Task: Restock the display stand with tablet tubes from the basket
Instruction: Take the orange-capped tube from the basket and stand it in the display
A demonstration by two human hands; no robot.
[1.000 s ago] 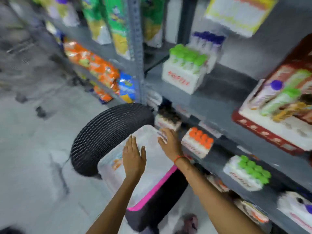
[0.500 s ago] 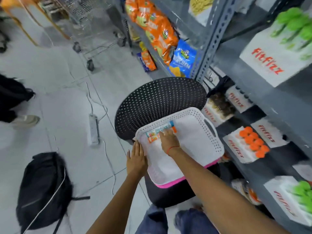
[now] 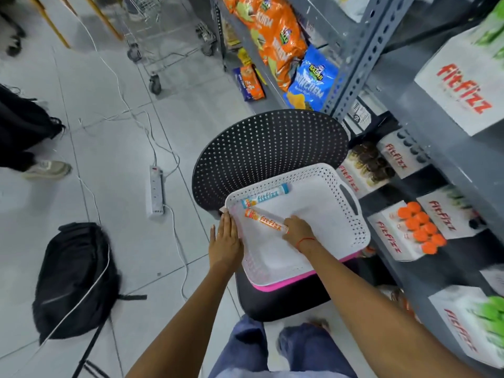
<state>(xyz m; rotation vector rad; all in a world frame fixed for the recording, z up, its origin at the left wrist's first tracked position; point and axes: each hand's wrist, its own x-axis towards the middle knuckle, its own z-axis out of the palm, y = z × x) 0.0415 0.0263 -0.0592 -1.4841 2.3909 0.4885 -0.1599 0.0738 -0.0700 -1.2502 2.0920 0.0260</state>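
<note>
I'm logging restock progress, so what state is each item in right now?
basket: on the chair, nearly empty
orange tube: lying in the basket, right hand on its end
blue tube: lying untouched by the far rim
right hand: closing on the orange tube
left hand: flat against the basket's rim

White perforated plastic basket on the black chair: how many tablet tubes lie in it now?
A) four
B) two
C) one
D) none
B: the white perforated plastic basket holds a blue-capped tablet tube by its far rim and an orange tablet tube, whose near end the right hand touches.
</note>
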